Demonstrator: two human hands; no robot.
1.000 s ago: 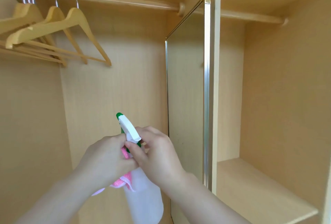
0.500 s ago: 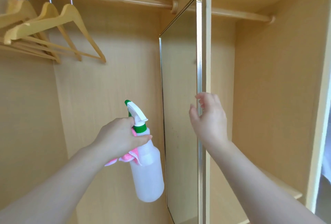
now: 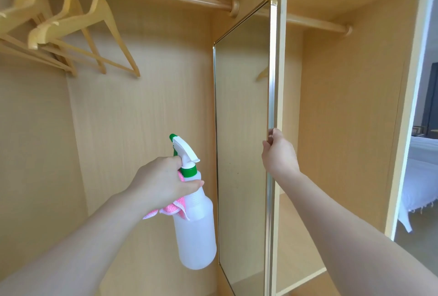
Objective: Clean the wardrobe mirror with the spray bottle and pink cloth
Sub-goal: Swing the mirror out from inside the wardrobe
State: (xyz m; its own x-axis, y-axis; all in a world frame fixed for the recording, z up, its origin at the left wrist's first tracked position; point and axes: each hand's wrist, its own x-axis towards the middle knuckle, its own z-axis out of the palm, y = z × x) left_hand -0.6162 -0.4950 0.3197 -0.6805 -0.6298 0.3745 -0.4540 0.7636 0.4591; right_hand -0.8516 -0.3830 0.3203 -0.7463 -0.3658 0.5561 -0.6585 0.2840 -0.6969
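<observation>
Translucent white plastic spray bottle (image 3: 195, 229) and pink cloth (image 3: 174, 208) are gripped by left hand (image 3: 163, 182) at lower centre; gold-framed mirror (image 3: 241, 141) edge is pinched by right hand (image 3: 279, 153) fingers.

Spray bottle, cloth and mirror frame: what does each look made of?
Spray bottle: seemingly translucent, frosted plastic, milky body with an opaque white and green trigger head. Pink cloth: soft, nubby fabric, possibly microfibre, bunched in the left hand against the bottle neck. Mirror frame: probably metal with a shiny gold finish, judging by bright streaks along its edge, which the right hand holds.
</observation>
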